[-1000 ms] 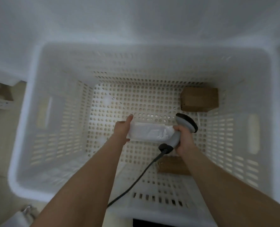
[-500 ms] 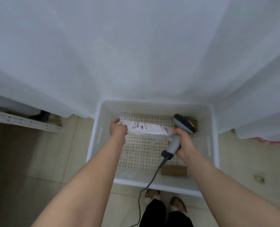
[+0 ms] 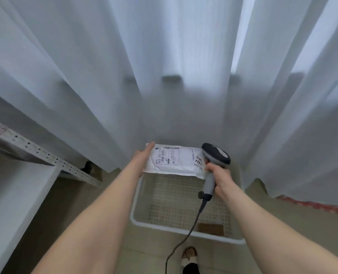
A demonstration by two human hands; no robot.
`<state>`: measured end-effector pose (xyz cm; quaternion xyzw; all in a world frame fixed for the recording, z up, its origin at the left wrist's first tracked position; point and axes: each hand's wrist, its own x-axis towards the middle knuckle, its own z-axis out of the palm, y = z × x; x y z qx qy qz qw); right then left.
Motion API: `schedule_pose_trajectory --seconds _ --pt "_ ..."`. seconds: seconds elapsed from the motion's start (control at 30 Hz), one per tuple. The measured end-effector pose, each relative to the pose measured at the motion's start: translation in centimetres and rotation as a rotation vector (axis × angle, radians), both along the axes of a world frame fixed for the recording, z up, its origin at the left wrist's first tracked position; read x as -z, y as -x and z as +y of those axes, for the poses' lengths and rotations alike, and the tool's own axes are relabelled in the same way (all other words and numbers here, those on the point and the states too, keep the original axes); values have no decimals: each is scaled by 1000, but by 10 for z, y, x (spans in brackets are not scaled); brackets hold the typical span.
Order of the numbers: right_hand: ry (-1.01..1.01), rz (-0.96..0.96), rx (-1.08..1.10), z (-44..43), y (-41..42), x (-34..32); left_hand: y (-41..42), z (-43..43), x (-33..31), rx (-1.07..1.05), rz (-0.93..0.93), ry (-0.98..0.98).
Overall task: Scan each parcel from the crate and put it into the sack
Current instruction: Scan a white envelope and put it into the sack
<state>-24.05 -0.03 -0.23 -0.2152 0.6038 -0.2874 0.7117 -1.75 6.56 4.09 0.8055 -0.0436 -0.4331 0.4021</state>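
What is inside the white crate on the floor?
One brown box lies in the crate at its near right corner. The far end is covered by the white parcel in the left hand and the scanner in the right hand, so what lies there cannot be seen.

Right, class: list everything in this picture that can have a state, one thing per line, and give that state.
white parcel: held up over the crate, label towards the camera
left hand: holds the parcel's left end
scanner: head at the parcel's right end
right hand: grips the scanner's handle
crate: on the floor, open-topped
brown box: lying in the crate's near right corner
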Motion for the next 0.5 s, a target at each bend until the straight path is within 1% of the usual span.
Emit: schedule_pose_trajectory --seconds 0.03,0.1,0.17,0.23,0.3,0.4,0.43,0.5 --pt "30 -21 -15 7 2 -13 3 11 -10 16 -29 14" --pt "61 -61 -33 24 9 -38 14 34 -31 6 26 85" --pt "63 -118 -23 41 15 -64 27 58 -55 -76 71 194" --pt "60 -157 -40 55 18 -88 37 79 -77 -170 67 269" --pt "59 -182 -95 70 18 -110 45 99 -98 -216 53 296" --pt "69 -212 -169 92 12 -138 52 122 -124 -199 51 308" --pt "93 -216 -179 100 9 -148 52 129 -132 -174 3 298" --pt "183 -186 -164 113 3 -165 48 142 -148 -106 -219 242"
